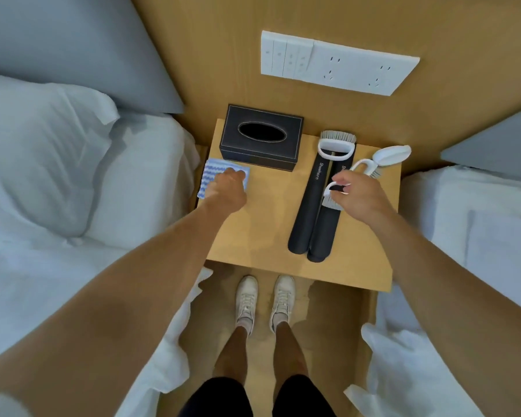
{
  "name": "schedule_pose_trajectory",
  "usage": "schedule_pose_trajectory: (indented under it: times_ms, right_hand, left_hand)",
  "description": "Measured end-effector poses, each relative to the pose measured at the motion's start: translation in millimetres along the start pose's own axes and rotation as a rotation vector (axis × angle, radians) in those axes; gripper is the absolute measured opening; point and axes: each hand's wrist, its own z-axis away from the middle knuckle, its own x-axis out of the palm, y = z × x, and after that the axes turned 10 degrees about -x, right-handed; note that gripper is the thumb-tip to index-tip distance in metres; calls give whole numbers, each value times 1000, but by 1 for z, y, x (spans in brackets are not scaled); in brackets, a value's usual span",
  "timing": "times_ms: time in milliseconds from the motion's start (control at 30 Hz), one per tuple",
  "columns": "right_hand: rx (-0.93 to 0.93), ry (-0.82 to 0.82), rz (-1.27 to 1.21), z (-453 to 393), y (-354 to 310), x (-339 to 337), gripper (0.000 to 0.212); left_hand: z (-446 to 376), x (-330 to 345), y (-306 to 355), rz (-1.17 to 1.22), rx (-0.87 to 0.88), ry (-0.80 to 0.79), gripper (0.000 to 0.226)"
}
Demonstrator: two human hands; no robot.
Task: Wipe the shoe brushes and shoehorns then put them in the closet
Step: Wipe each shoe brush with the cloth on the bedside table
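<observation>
L hand (pixel 227 188) grasps blue cloth (pixel 212 176) left of tissue box (pixel 260 136); R hand (pixel 354 192) pinches white brush (pixel 333 194) atop shoehorns (pixel 309 212), right of box.

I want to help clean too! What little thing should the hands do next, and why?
Probably lift the brush up off the shoehorns. The right hand already pinches its white loop handle, and the left hand rests on the blue striped cloth beside the tissue box. Bringing brush and cloth together would let the wiping begin.
</observation>
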Motion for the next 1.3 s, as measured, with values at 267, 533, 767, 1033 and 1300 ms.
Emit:
schedule_pose_trajectory:
  times_ms: [267,533,767,1033,1300]
  right_hand:
    - [-4,11,221,-68,56,21,42]
    - [-29,-92,457,-107,94,25,38]
    - [-108,-210,606,-113,84,33,29]
    - [-102,-260,645,-93,70,31,16]
    - [-75,-268,665,-40,63,4,17]
  left_hand:
    - [-73,39,-25,176,-333,142,63]
    - [-92,70,-19,305,-457,239,59]
    - [-83,85,1,188,-417,225,33]
    - [-60,81,1,540,-239,107,17]
    - [-13,56,6,817,-181,13,22]
